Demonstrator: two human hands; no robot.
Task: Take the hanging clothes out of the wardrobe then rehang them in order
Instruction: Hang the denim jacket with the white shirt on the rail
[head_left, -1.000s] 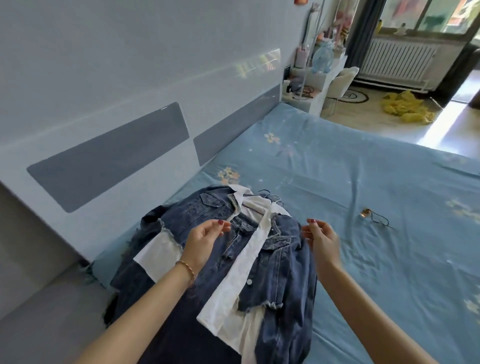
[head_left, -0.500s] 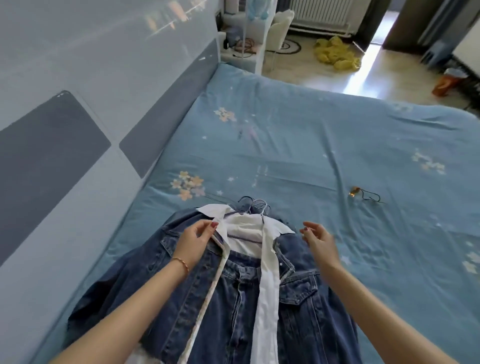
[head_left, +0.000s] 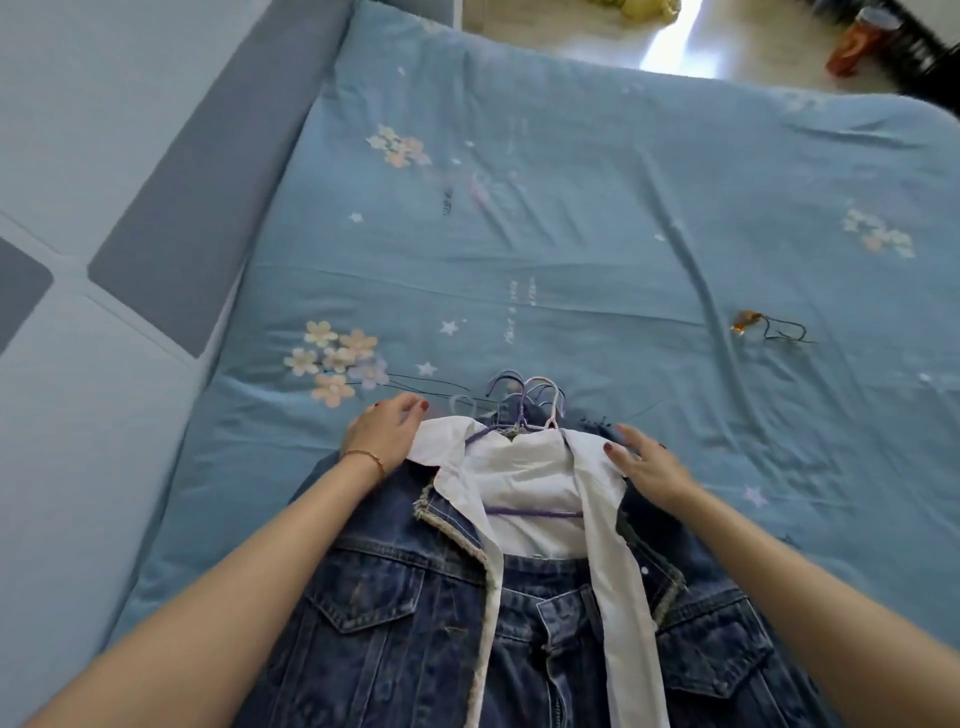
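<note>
A stack of clothes on hangers lies on the blue bed sheet (head_left: 597, 234). On top is a dark denim jacket (head_left: 395, 603) with a white collared shirt (head_left: 524, 478) inside it, and jeans show below. Several purple and pale hanger hooks (head_left: 524, 397) stick out at the far end of the stack. My left hand (head_left: 384, 434) rests at the shirt's left collar with fingers loosely bent. Over at the right collar and denim shoulder, my right hand (head_left: 644, 462) lies flat with straight fingers.
A small gold item with a dark cord (head_left: 763, 327) lies on the sheet to the right. The padded grey-blue headboard (head_left: 171, 218) runs along the left. Floor with an orange bottle (head_left: 852, 44) and yellow cloth (head_left: 639, 8) lies beyond the bed.
The view has tilted down and closer to the bed. Both hands have moved forward and apart to the shirt collar ends, with the stack now lying flatter on the sheet.
</note>
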